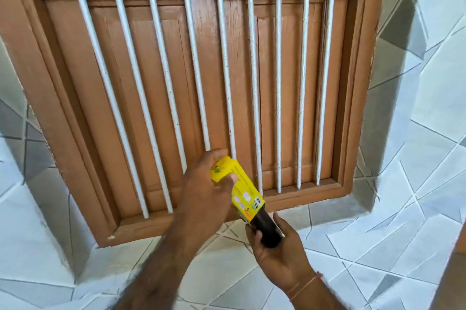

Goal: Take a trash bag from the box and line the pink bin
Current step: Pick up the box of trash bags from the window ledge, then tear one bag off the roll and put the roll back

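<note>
While my left hand [206, 191] wraps its fingers [230, 180] around the yellow box [239, 183], my right hand [277, 251] closes around the black trash bag roll [267, 229] sticking from its lower end, before the barred wooden window [191, 82].

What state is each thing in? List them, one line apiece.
yellow box: tilted, open at its lower end, gripped near the top by the left hand.
black bag roll: partly out of the box's open end, held by the right hand.
wooden window shutters: closed behind the white bars.
pink bin: not in view.
</note>
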A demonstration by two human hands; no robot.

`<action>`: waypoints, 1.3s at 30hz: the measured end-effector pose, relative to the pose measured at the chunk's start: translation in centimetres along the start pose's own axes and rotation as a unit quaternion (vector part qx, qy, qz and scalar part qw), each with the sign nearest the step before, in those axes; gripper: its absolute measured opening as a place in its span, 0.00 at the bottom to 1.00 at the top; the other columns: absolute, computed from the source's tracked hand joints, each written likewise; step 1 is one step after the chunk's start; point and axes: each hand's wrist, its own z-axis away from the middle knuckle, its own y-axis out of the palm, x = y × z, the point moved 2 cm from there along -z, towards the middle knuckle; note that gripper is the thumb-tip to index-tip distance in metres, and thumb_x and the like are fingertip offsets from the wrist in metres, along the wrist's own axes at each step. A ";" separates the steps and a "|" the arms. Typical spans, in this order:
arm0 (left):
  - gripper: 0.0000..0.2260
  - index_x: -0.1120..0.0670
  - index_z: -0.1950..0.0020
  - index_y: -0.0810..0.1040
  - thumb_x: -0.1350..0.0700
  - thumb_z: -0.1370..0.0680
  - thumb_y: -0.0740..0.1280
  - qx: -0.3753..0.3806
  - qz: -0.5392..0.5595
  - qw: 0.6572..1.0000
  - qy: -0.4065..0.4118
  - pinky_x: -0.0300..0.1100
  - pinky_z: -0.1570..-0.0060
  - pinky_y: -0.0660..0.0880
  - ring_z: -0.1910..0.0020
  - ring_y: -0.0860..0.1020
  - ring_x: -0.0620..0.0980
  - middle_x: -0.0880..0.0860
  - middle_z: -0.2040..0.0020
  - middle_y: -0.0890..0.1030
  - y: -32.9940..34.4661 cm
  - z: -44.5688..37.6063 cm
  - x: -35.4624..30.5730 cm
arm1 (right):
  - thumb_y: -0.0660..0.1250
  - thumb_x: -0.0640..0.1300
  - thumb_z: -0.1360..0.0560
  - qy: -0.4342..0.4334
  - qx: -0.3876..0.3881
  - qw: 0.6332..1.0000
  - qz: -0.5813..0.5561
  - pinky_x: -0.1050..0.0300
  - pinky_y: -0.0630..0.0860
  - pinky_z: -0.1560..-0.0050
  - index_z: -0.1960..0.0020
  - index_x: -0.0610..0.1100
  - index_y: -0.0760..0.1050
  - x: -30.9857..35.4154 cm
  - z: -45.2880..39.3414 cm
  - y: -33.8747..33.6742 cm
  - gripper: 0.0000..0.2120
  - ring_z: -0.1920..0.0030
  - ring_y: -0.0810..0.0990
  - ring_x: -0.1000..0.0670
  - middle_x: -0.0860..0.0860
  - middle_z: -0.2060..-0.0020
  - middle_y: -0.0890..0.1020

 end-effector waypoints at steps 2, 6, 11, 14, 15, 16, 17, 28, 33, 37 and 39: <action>0.15 0.48 0.42 0.78 0.61 0.26 0.70 -0.086 0.057 0.991 -0.090 0.43 0.43 0.73 0.46 0.78 0.48 0.48 0.45 0.80 -1.2 -0.4 3.7 | 0.67 0.42 0.29 -0.022 -0.021 0.999 0.028 0.57 0.81 0.73 0.44 0.36 0.75 2.1 0.1 -1.0 0.16 0.58 0.82 0.37 0.35 0.51 0.81; 0.11 0.53 0.42 0.78 0.62 0.23 0.67 -0.182 0.248 0.892 -0.332 0.49 0.52 0.77 0.52 0.79 0.57 0.57 0.47 0.80 -1.7 2.0 13.5 | 0.67 0.41 0.24 -0.109 -0.101 0.979 0.138 0.57 0.81 0.74 0.44 0.39 0.74 6.5 0.3 -2.6 0.10 0.51 0.80 0.36 0.35 0.44 0.77; 0.11 0.55 0.44 0.78 0.57 0.25 0.70 -0.179 0.194 0.848 -0.460 0.57 0.50 0.79 0.51 0.78 0.60 0.62 0.42 0.80 1.3 5.2 21.0 | 0.72 0.41 0.30 -0.177 -0.073 0.929 0.317 0.55 0.81 0.64 0.52 0.44 0.78 9.7 0.9 -2.3 0.08 0.48 0.79 0.40 0.39 0.48 0.79; 0.11 0.56 0.45 0.78 0.53 0.25 0.70 -0.196 0.041 0.888 -0.413 0.58 0.45 0.77 0.47 0.78 0.64 0.63 0.43 0.80 2.3 4.5 20.9 | 0.75 0.42 0.36 -0.164 -0.042 0.920 0.353 0.52 0.80 0.60 0.53 0.46 0.78 9.4 1.2 -1.6 0.13 0.48 0.80 0.41 0.42 0.51 0.81; 0.11 0.58 0.45 0.78 0.53 0.24 0.68 -0.183 -0.008 0.901 -0.393 0.56 0.44 0.75 0.46 0.78 0.66 0.64 0.44 0.81 2.5 4.3 20.3 | 0.75 0.41 0.37 -0.155 -0.033 0.923 0.351 0.51 0.80 0.59 0.53 0.47 0.78 9.1 1.2 -1.5 0.14 0.48 0.80 0.40 0.42 0.51 0.81; 0.12 0.59 0.44 0.78 0.53 0.23 0.67 -0.164 -0.058 0.912 -0.372 0.54 0.45 0.73 0.46 0.78 0.67 0.64 0.45 0.81 2.5 4.1 19.8 | 0.75 0.41 0.37 -0.146 -0.029 0.927 0.346 0.50 0.80 0.58 0.53 0.47 0.79 8.7 1.2 -1.3 0.14 0.47 0.80 0.40 0.42 0.51 0.82; 0.12 0.58 0.44 0.79 0.53 0.22 0.66 -0.146 -0.112 0.919 -0.349 0.54 0.45 0.73 0.46 0.77 0.67 0.64 0.45 0.82 2.4 4.0 19.2 | 0.75 0.40 0.37 -0.138 -0.031 0.930 0.339 0.50 0.80 0.57 0.53 0.47 0.79 8.4 1.1 -1.2 0.14 0.48 0.80 0.40 0.42 0.52 0.82; 0.28 0.44 0.29 0.69 0.36 0.27 0.61 0.271 0.000 0.953 -0.135 0.40 0.37 0.67 0.36 0.71 0.41 0.41 0.34 0.73 6.0 6.1 8.8 | 0.86 0.41 0.51 -0.100 0.069 0.921 0.371 0.48 0.81 0.54 0.40 0.45 0.76 4.3 1.0 0.2 0.41 0.50 0.82 0.40 0.40 0.53 0.83; 0.08 0.45 0.53 0.85 0.49 0.29 0.69 0.137 0.175 0.949 -0.225 0.41 0.52 0.76 0.53 0.82 0.47 0.48 0.55 0.86 5.6 6.7 9.3 | 0.79 0.38 0.39 -0.122 0.065 0.943 0.301 0.51 0.79 0.51 0.46 0.44 0.78 1.8 0.6 0.7 0.23 0.53 0.84 0.46 0.43 0.55 0.84; 0.07 0.50 0.49 0.83 0.56 0.26 0.71 -0.038 0.126 0.957 -0.258 0.38 0.54 0.76 0.54 0.82 0.46 0.46 0.54 0.85 6.7 7.6 9.1 | 0.67 0.43 0.25 -0.092 0.032 0.941 0.324 0.50 0.77 0.49 0.45 0.42 0.80 -2.7 0.7 0.3 0.10 0.49 0.83 0.47 0.44 0.51 0.85; 0.08 0.48 0.47 0.84 0.54 0.23 0.68 -0.036 0.070 0.972 -0.221 0.35 0.54 0.75 0.55 0.81 0.42 0.40 0.57 0.83 6.7 8.1 8.6 | 0.60 0.40 0.20 -0.079 0.019 0.940 0.331 0.51 0.79 0.54 0.41 0.41 0.79 -3.8 0.9 0.4 0.12 0.45 0.82 0.44 0.43 0.49 0.86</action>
